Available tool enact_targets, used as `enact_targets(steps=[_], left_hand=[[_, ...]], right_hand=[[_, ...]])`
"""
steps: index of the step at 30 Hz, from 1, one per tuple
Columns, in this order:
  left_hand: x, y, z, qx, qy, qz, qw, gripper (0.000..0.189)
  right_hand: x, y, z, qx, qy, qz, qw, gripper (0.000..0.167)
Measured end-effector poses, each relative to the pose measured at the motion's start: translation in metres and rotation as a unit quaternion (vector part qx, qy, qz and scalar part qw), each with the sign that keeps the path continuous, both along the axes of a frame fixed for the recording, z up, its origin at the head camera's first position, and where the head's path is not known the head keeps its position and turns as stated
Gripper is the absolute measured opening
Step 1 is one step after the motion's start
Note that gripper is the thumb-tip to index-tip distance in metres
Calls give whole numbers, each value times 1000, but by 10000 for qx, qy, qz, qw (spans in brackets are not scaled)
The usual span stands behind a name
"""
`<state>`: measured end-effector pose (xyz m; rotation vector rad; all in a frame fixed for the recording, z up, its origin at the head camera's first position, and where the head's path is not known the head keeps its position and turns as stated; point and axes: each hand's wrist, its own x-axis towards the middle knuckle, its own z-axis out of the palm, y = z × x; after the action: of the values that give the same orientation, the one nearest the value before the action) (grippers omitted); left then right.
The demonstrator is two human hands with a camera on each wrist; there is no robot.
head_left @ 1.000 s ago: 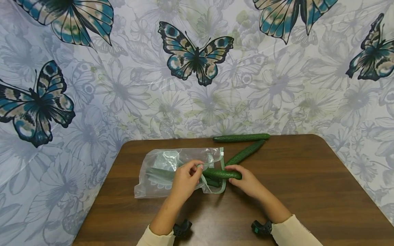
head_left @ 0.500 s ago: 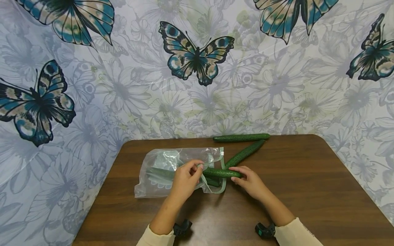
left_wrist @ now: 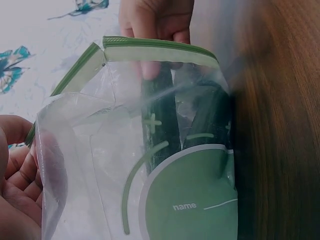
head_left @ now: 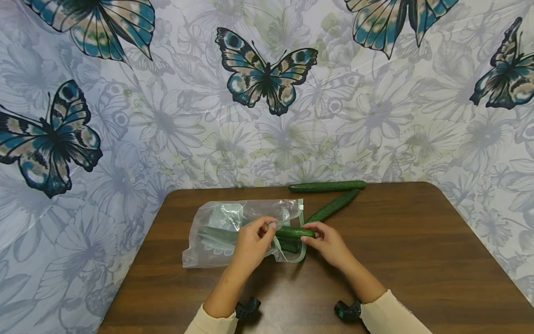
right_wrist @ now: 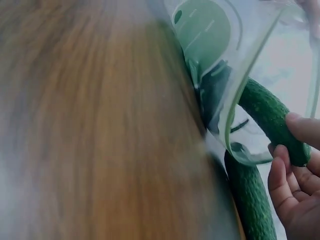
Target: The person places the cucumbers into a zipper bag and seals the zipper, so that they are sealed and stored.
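Observation:
A clear zip bag (head_left: 200, 255) with a green-edged mouth lies on the table, its opening facing right. My left hand (head_left: 252, 243) pinches the edge of that mouth and holds it apart. In my right hand (head_left: 329, 243) is the end of a cucumber (head_left: 292, 232), gripped between thumb and fingers; most of its length is inside the bag. Another cucumber (head_left: 289, 246) lies in the bag below it. Through the bag's wall in the left wrist view, the held cucumber (left_wrist: 161, 110) shows beside the other cucumber (left_wrist: 207, 115).
Two more cucumbers lie behind the bag: one cucumber (head_left: 327, 187) along the back edge of the brown table (head_left: 417, 260), and a slanted cucumber (head_left: 333, 206) whose near end reaches the bag's mouth. A patterned butterfly cloth (head_left: 267, 139) hangs behind the table.
My right hand has shifted its grip and moved left, and the held cucumber has slid further into the bag. The left hand and bag have stayed in place.

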<state>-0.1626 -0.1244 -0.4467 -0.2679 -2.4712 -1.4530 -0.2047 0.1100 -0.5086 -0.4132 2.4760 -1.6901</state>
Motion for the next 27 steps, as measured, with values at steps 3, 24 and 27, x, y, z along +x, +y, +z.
enact_targets(steps=[3,24,27], left_hand=[[0,0,0,21,-15,-3,10000,12],[0,-1,5,28,-60,-2,10000,18],[1,-1,5,22,-82,-28,10000,18]], right_hand=[[-1,-6,0,-92,41,28,9999,37],[-3,-46,-3,-929,-215,-492,9942,29],[-6,-49,-6,-687,-98,-648,9955,25]])
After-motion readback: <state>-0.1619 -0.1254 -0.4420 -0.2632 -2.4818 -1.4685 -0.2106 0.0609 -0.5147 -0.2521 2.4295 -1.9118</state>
